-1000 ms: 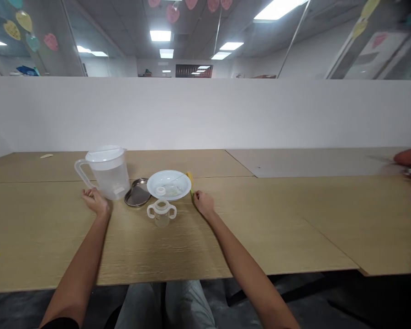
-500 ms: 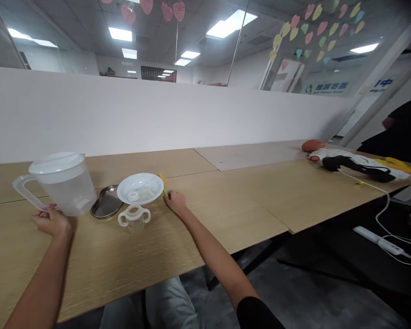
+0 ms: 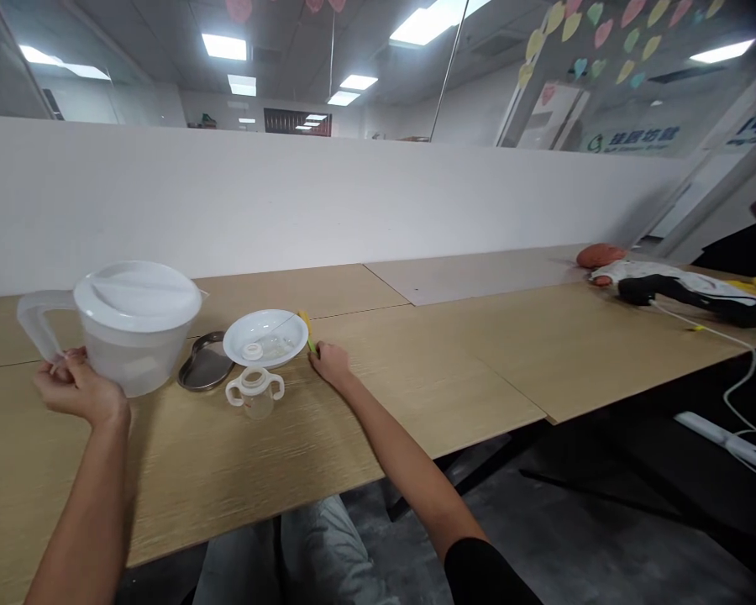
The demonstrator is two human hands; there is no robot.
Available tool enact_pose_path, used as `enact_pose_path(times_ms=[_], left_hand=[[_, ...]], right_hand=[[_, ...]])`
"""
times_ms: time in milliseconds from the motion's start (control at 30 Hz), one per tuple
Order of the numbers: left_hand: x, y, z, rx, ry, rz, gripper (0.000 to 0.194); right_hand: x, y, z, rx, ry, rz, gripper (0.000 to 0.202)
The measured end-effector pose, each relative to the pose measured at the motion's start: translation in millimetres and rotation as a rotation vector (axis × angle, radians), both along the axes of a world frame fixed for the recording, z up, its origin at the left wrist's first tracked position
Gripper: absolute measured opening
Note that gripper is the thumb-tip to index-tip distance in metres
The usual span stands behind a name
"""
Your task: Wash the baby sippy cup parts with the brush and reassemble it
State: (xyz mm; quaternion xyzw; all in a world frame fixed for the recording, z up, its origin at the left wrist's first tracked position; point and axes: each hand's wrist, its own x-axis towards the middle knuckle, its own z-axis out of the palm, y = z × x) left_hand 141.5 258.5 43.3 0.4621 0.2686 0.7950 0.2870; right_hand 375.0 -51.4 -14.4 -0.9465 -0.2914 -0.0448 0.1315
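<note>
A clear plastic pitcher [image 3: 139,357] with a white lid is in my left hand [image 3: 83,388], which is closed at the lower end of its handle. It looks raised off the table and holds water or another clear liquid. My right hand [image 3: 333,365] rests on the table, its fingers closed on a slim yellow-and-green stick [image 3: 304,319] beside the white bowl [image 3: 234,336]. Inside that bowl lie a small white cap [image 3: 252,351] and clear pieces too small to name. Between my hands, a two-handled baby bottle [image 3: 258,402] without a lid stands upright before the bowl.
A metal kidney dish [image 3: 207,366] sits between pitcher and bowl. On the far right of the wooden table [image 3: 428,378] lies a manikin [image 3: 661,290] with a white cable [image 3: 724,338]. A white partition wall [image 3: 328,202] runs behind. Someone in dark clothing [image 3: 747,244] is at the right edge.
My left hand has lifted the pitcher, bringing it nearer and showing more of its lid. The right hand keeps its hold on the stick. The view has shifted slightly.
</note>
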Motion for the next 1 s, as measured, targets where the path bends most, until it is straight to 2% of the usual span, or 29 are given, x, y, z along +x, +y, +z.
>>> enact_pose_path(times_ms=[167, 500, 733, 1000], left_hand=[[-2, -6, 2.8, 0.040, 0.031, 0.009, 0.031], [-3, -21, 4.9, 0.048, 0.150, 0.018, 0.033], [0, -20, 3.5, 0.057, 0.202, 0.008, 0.041], [0, -29, 9.1, 0.092, 0.274, -0.040, 0.030]], right_hand=[[0, 0, 0.7, -0.018, 0.010, 0.010, 0.035], [-3, 0, 3.5, -0.048, 0.014, 0.011, 0.036], [-4, -2, 5.3, -0.052, 0.022, 0.015, 0.036], [-2, -2, 7.6, -0.054, 0.053, -0.003, 0.035]])
